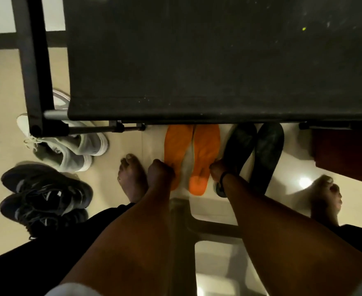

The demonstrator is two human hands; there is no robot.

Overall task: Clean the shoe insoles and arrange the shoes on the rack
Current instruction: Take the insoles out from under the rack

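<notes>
Two orange insoles lie side by side on the floor just in front of the black shoe rack (197, 60). My left hand (159, 173) grips the left orange insole (176, 146) at its heel edge. My right hand (217, 170) pinches the heel of the right orange insole (204, 150). Two dark insoles (261, 150) lie to the right of the orange ones, the nearer one close beside my right wrist. A pair of grey-white sneakers (68, 148) and a pair of dark sneakers (45, 199) stand on the floor at the left.
My bare feet rest on the pale tiles, the left foot (130, 176) next to my left hand and the right foot (325, 197) farther right. A pale stool frame (180, 231) sits between my arms. A dark red cabinet (346, 152) stands at the right.
</notes>
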